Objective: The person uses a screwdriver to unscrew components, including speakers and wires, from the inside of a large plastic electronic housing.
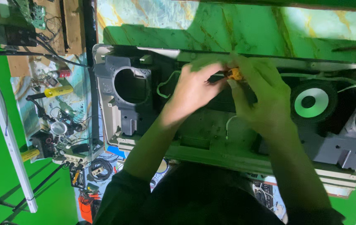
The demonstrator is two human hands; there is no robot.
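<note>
1. Nearest: dark sleeves at bottom edge, both forearms reaching up over the opened grey casing (211,154) lying flat on the surface.
2. Left hand (192,89): fingers curled and pressed together, tips pinching the small orange part (235,74).
3. Right hand (261,93): fingers closed around the same orange part from the other side, thumb and forefinger touching it.
4. Orange part held between both hands, above the casing's middle, close to its far edge; exact shape mostly hidden by fingers.
5. Left of the hands: round opening in a grey housing (130,85); thin white wire (163,85) looping beside it.
6. Right of the hands: round speaker (311,102) with pale ring, set in the casing.
7. Far left: cluttered strip of tools and cables (61,125), yellow-handled tool (59,91) among them.
8. Farthest: marbled surface (228,25) beyond the casing.
</note>
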